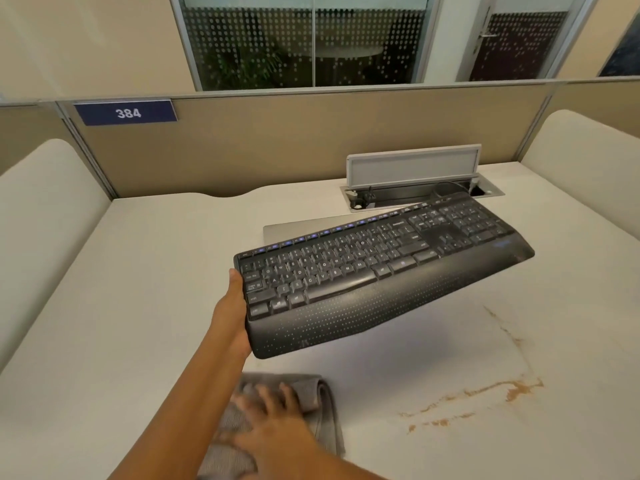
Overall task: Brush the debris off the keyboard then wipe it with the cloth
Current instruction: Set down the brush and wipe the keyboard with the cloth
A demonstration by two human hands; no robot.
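Note:
A black keyboard (381, 265) with a dotted palm rest hangs tilted above the white desk (156, 306). My left hand (235, 317) grips its left end, thumb on the top edge and fingers hidden underneath. Near the front edge lies a folded grey cloth (322, 403). My right hand (270, 424) rests flat on it with fingers spread, and looks blurred. Brown debris (512, 389) lies scattered in streaks on the desk to the right, below the keyboard's right half.
A flat grey slab (304, 225) lies behind the keyboard. Further back, a cable box (415, 168) stands with its lid raised. A beige partition (277, 147) with a blue "384" sign walls the back, and padded white side panels (45, 209) flank the desk.

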